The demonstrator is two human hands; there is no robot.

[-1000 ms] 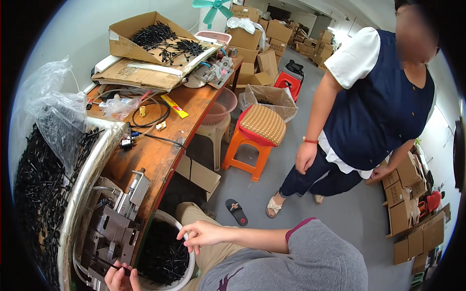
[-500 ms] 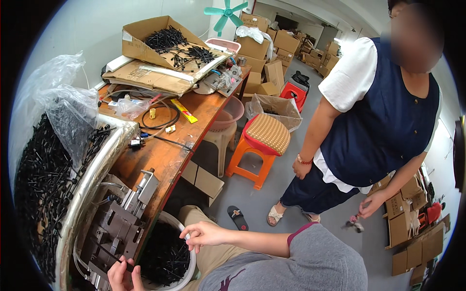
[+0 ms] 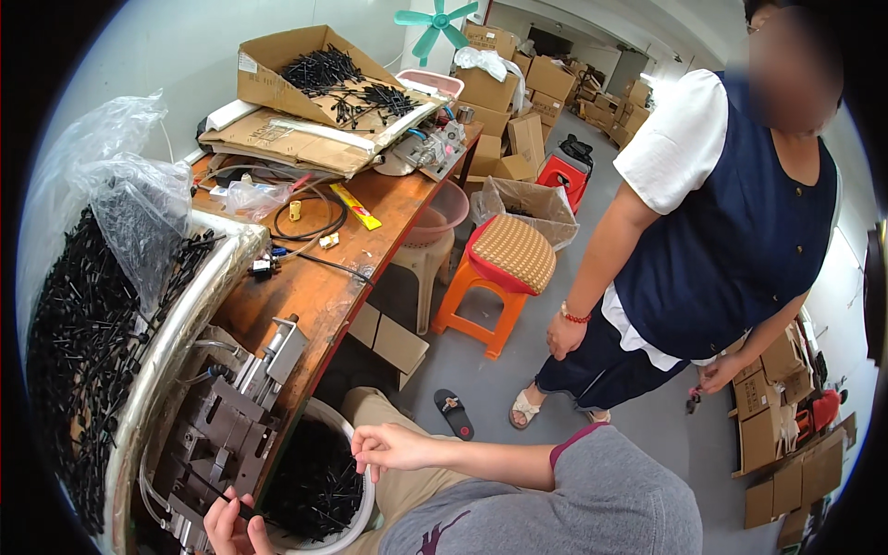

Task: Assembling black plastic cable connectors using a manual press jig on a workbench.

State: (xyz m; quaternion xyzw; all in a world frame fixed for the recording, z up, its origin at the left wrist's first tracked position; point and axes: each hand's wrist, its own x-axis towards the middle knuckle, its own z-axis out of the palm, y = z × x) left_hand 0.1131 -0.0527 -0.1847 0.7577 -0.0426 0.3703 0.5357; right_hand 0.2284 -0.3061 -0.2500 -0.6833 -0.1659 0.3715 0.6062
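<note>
My left hand (image 3: 236,525) is closed at the bottom edge, pinching a thin black stick-like part (image 3: 205,483) between thumb and fingers. The part's far end reaches over the metal fixture (image 3: 222,421) on the bench. My right hand (image 3: 396,450) hovers at the rim of a white bucket (image 3: 368,504), thumb and fingers drawn together. Whether anything small sits in that pinch cannot be made out. Inside the bucket lies a heap of similar black parts (image 3: 314,481).
On the left a padded-edge tray (image 3: 185,305) holds a big pile of black parts under clear plastic. Cardboard with more parts (image 3: 277,83) stands on the wooden bench (image 3: 314,319). A person (image 3: 712,222) stands to the right, near an orange stool (image 3: 495,314) and a slipper (image 3: 453,413).
My right hand's fingers have drawn closer together near the bucket rim. My left hand still holds the black part over the fixture. The standing person's lower hand has moved slightly.
</note>
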